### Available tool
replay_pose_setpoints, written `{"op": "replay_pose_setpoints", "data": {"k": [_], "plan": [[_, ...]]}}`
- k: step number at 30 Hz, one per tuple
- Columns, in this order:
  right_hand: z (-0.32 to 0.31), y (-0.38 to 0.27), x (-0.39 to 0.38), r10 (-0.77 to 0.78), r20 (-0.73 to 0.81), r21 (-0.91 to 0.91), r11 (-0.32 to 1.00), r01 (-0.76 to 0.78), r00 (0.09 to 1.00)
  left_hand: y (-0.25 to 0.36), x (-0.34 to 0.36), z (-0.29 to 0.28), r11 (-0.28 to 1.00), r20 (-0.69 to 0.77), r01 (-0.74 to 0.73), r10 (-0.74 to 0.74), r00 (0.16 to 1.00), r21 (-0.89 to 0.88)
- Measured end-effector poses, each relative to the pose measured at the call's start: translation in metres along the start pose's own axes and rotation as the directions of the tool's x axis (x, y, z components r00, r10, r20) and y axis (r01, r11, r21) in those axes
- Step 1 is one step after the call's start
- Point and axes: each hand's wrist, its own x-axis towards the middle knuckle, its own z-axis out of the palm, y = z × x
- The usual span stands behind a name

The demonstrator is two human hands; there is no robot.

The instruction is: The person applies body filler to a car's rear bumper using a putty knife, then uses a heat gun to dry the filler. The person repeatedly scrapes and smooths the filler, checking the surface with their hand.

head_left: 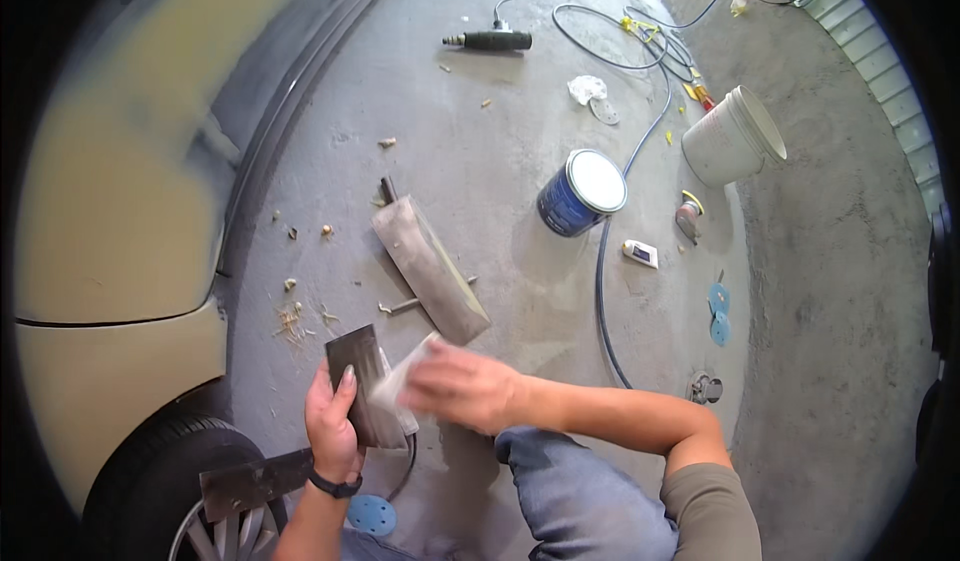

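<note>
Head view: a dark flat plate (352, 356) is held up in the left hand (333, 423); a white cloth-like piece (396, 383) is held at its right side by the right hand (468, 389).

Left fingers closed round the plate, thumb laid on its face; right fingers bent and closed on the white piece, motion-blurred, whether the plate is touched cannot be told. Plate is held over the grey floor (530, 301), right of a tyre (150, 466); a blue tin (572, 201) is seen farther ahead, to the right.

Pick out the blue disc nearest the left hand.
The disc showing just below the left hand; the other two blue discs lie together, far right.
</note>
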Motion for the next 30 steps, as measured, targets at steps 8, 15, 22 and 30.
{"op": "replay_pose_setpoints", "data": {"k": [8, 15, 22, 30], "plan": [[0.000, -0.015, 0.013, 0.442, 0.064, 0.041, 0.894, -0.445, 0.895, -0.013, -0.001, -0.010, 0.990, -0.018, -0.143, 0.143, 0.990, -0.003], [0.036, -0.029, 0.008, 0.961, 0.092, 0.549, 0.169, -0.819, 0.260, -0.049, -0.014, 0.014, 0.986, 0.098, -0.050, 0.034, 0.995, 0.157], [0.036, -0.033, -0.017, 0.877, 0.466, 0.677, -0.270, -0.684, 0.115, -0.082, -0.025, 0.021, 0.905, 0.245, -0.154, 0.058, 0.968, 0.396], [-0.074, 0.130, -0.117, 0.979, -0.164, 0.310, 0.167, -0.936, 0.121, -0.082, 0.007, -0.009, 0.695, 0.125, -0.152, 0.090, 0.988, 0.703]]}}
